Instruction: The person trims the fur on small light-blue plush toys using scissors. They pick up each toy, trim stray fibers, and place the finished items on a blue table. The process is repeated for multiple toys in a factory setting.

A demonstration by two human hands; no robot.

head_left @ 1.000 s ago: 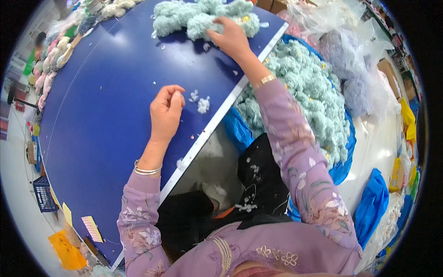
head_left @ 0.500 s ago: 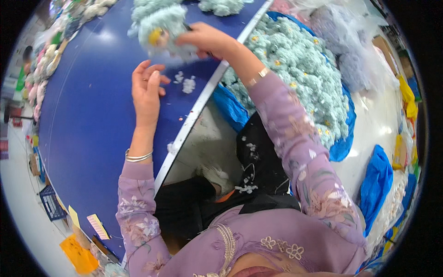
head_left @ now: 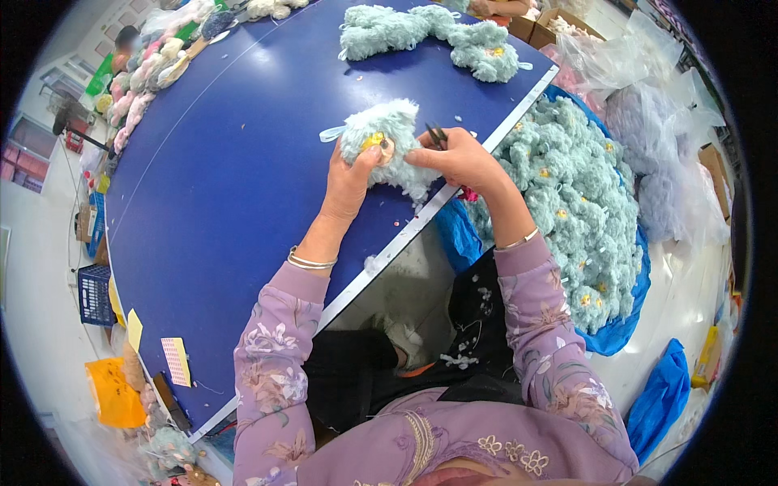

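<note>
A fluffy pale-teal plush toy point(head_left: 393, 121) with a yellow and tan face patch and a light loop is held just over the blue table. My left hand point(head_left: 347, 182) grips its left side, thumb on the face patch. At the toy's right side, my right hand point(head_left: 466, 162) pinches the fur with thumb and finger. Small scissors point(head_left: 437, 136) are held in that same hand, dark blades pointing away from me; the handle is mostly hidden, with a bit of red showing below the palm.
More teal plush toys point(head_left: 405, 31) lie at the far side of the blue table point(head_left: 219, 219). Right of its white edge, a blue sack point(head_left: 608, 344) overflows with similar toys. White fluff point(head_left: 371, 263) dots the edge. Beyond are plastic bags point(head_left: 648, 121) and another person's arm point(head_left: 502, 8).
The toy has come nearer and now faces up between both hands. My left hand, empty and open before, has taken hold of it. The view has shifted, showing more of the far table.
</note>
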